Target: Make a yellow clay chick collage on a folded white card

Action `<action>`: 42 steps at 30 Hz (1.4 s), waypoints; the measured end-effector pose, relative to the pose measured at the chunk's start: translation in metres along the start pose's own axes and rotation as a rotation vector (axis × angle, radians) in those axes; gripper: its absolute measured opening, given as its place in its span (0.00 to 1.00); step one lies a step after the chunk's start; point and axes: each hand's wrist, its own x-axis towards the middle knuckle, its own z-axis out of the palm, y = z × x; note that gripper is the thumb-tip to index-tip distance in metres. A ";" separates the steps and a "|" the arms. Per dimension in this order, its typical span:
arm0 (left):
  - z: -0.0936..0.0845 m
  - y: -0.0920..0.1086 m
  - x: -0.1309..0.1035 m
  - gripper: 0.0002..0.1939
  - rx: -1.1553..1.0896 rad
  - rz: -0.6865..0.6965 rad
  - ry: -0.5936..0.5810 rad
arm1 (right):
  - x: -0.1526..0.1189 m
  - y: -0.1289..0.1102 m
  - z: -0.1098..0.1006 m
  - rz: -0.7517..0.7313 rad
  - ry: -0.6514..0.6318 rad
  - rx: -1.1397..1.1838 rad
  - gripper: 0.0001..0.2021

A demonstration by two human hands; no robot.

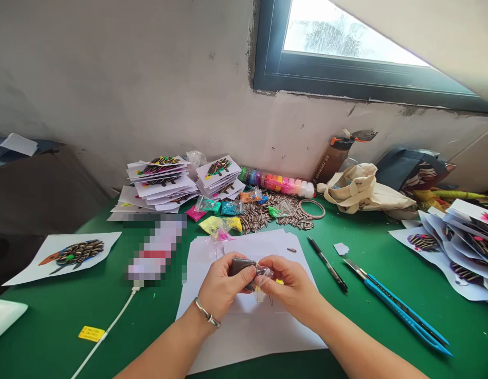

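Note:
My left hand [226, 279] is closed around a dark grey lump of modelling clay in a clear plastic bag [244, 265]. Thumb and fingers of my right hand [289, 276] pinch the crumpled end of the same bag. Both hands are above white paper sheets [263, 337] on the green table. Something yellow on the paper shows partly behind my right fingers. A single sunflower seed [291, 250] lies near the paper's top right. Just beyond the paper are a yellow clay bag [214, 225] and a heap of striped sunflower seeds [255, 213].
A black pen [327, 264] and a blue utility knife [405, 310] with its blade out lie to the right. Stacks of seed-picture sheets [165, 187] stand at the back left, more [465, 247] at far right. A white cable [109, 326] crosses the left side.

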 end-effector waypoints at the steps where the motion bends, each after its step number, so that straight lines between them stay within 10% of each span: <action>1: 0.000 0.000 0.000 0.17 0.003 0.001 -0.002 | 0.000 0.000 0.000 -0.013 0.003 -0.021 0.06; 11: 0.006 0.001 -0.002 0.17 0.110 0.015 0.031 | 0.002 0.000 0.003 0.064 0.070 -0.130 0.08; 23: -0.001 -0.002 0.003 0.16 0.005 -0.025 0.096 | 0.002 -0.007 -0.005 0.157 -0.088 0.367 0.10; 35: 0.003 -0.005 0.002 0.15 0.090 0.018 0.085 | 0.006 0.008 0.000 0.151 0.049 0.080 0.07; 42: -0.005 0.000 0.007 0.18 -0.079 -0.026 0.146 | 0.007 -0.006 -0.012 0.266 -0.065 0.407 0.06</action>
